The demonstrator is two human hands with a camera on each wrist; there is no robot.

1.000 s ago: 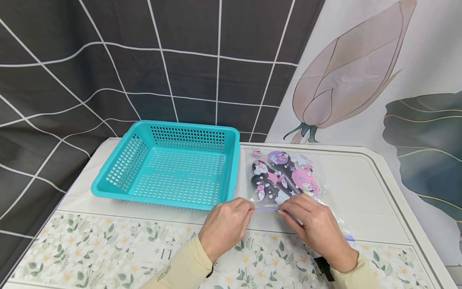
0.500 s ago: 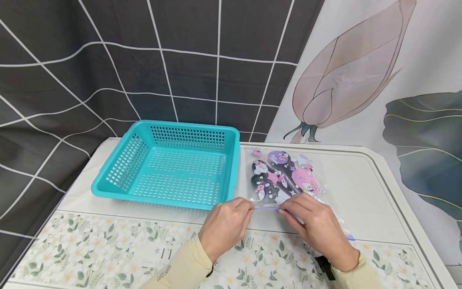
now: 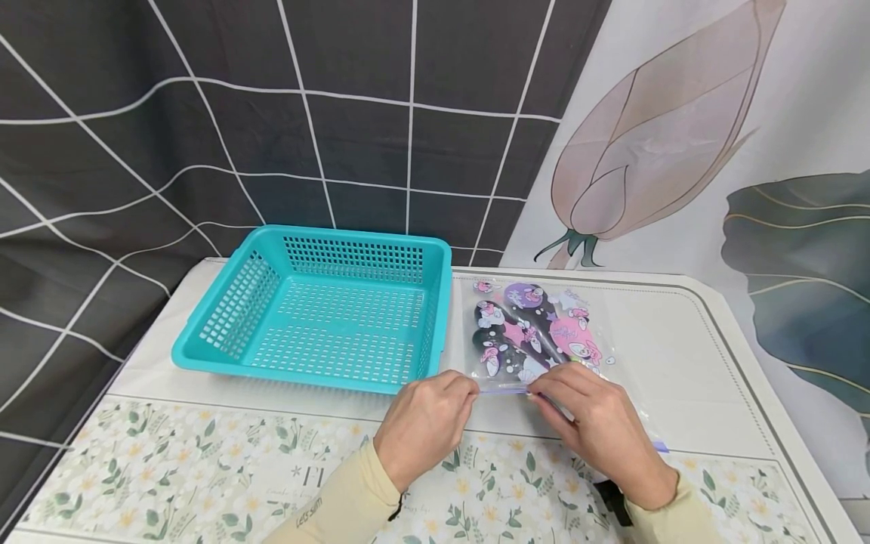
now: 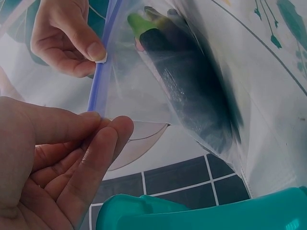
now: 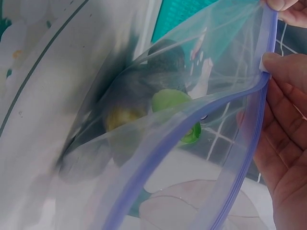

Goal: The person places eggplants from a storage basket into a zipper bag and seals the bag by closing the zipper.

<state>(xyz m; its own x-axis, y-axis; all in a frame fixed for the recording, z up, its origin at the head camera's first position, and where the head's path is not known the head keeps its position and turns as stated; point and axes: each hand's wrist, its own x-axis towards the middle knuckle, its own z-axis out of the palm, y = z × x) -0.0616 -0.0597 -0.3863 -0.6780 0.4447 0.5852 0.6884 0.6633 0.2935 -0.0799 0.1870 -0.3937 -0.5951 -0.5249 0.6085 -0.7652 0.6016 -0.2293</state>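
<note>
A clear slider zip bag (image 3: 514, 332) with pink and purple cartoon prints lies to the right of the basket, its zip side toward me. Dark eggplants (image 4: 184, 81) with green caps show through the plastic. My left hand (image 3: 427, 423) pinches the left corner of the purple zip strip (image 4: 98, 91) between thumb and forefinger. A short way to the right, my right hand (image 3: 598, 427) pinches the white slider (image 5: 263, 65). Left of the slider the zip edges lie together; right of it, in the right wrist view, they stand apart.
A turquoise perforated basket (image 3: 340, 321) stands just left of the bag. The table has a white cover (image 3: 680, 355) with a floral band (image 3: 204, 468) at the front. A dark gridded curtain (image 3: 353, 136) and a white flower-print curtain (image 3: 652, 151) hang behind.
My right hand has shifted very slightly to the right along the zip. My left hand, the bag and the basket have stayed put.
</note>
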